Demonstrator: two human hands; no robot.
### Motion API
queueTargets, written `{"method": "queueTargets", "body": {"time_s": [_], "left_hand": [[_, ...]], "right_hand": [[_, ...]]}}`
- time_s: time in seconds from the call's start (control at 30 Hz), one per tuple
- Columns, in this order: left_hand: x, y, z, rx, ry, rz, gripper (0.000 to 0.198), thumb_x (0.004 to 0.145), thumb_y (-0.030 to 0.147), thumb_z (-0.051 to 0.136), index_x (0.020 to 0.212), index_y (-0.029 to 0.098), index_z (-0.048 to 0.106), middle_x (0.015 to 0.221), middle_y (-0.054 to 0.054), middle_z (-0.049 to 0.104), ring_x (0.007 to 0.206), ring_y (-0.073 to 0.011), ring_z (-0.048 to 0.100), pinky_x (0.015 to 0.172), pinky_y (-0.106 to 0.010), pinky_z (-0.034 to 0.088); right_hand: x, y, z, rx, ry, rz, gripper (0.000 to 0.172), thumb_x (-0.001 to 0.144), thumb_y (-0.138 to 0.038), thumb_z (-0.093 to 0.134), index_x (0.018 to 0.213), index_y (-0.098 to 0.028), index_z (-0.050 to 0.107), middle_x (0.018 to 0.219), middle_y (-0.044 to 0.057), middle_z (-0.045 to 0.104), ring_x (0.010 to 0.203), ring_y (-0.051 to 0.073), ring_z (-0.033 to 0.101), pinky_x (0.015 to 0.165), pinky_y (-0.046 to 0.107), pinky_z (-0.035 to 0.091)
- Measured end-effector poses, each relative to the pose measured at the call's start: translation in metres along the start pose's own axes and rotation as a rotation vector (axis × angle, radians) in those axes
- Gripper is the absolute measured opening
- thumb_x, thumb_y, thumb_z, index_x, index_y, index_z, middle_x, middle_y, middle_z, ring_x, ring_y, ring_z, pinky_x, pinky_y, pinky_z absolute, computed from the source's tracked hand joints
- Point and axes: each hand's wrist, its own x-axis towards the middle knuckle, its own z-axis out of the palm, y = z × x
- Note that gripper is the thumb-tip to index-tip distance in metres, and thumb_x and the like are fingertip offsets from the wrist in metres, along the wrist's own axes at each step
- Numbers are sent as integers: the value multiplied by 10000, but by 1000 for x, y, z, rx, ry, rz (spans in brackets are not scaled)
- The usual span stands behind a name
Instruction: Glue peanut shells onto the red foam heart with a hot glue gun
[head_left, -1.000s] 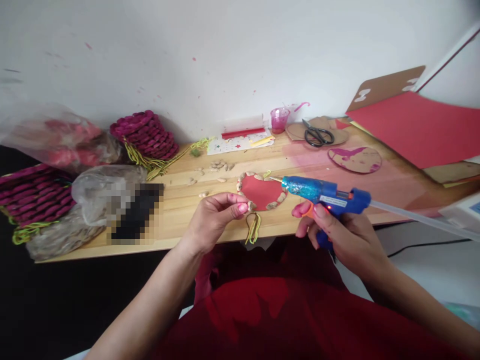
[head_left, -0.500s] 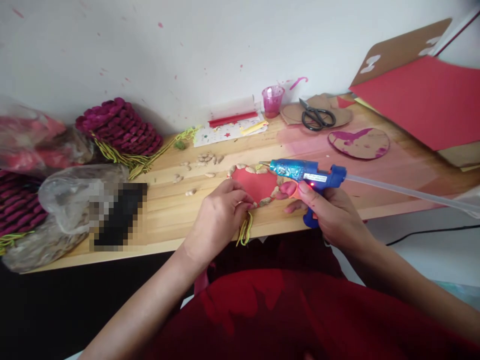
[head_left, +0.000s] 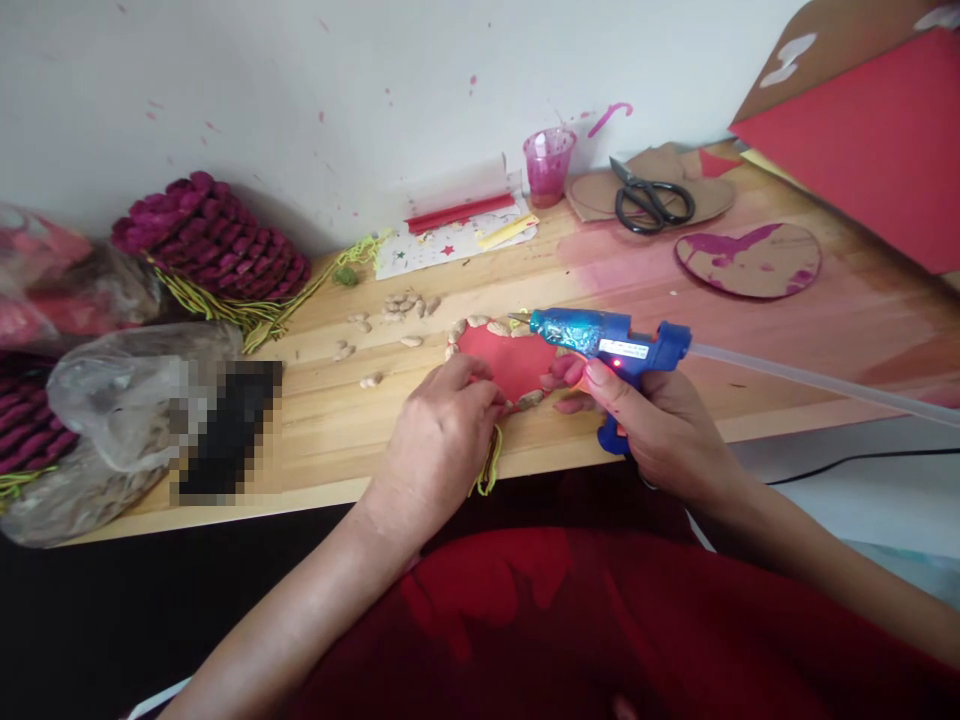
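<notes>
My right hand [head_left: 664,415] is wrapped round a blue hot glue gun [head_left: 581,335], its small red light on and a clear glue stick [head_left: 810,380] coming out of the back. The gun's nozzle points left, over the far edge of a red heart-like cutout [head_left: 504,365]. Beige nut shells [head_left: 478,321] line the cutout's border. At its near left edge my left hand [head_left: 450,425] is closed with the fingertips bent down, and what they pinch is hidden. A yellow-green yarn tassel [head_left: 489,470] hangs below those fingers.
Loose nut shells [head_left: 409,305] lie left of the cutout. Farther back are a pink-stained cup [head_left: 549,170], scissors [head_left: 652,205] and a paint-marked cardboard piece [head_left: 750,262]. A magenta layered piece [head_left: 214,240] and a plastic bag [head_left: 112,400] are at left. Red card [head_left: 862,140] leans at right.
The view has shifted slightly. My left hand stays at the cutout's near left edge, and the glue gun has moved a little left, still over the cutout's far edge.
</notes>
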Motion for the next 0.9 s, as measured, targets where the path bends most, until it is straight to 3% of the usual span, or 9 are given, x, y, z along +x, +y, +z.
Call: {"method": "queueTargets", "body": {"time_s": [0.2,0.4,0.9], "left_hand": [[1,1,1,25,-17,-16,104,881,72,659,854,134,738,1043,-113,699,874,-215,694,769,-354,587],[1,1,1,39,-39,-33,112,896,91,649,845,148,730,1080,-112,694,906,-218,695,796,-363,586],[1,2,1,39,-63,-48,124,898,95,643,827,149,730,1078,-111,698,938,-226,700,830,-367,583]], "right_hand": [[1,-2,1,-16,1,-9,329,916,-562,642,941,-249,741,927,33,765,776,186,752,516,251,494],[1,0,0,-14,-13,-6,308,912,-568,644,935,-275,736,900,22,764,792,198,750,573,281,536],[0,-3,-2,-40,-17,7,334,903,-590,640,940,-274,740,927,37,780,797,214,756,548,288,530]]}}
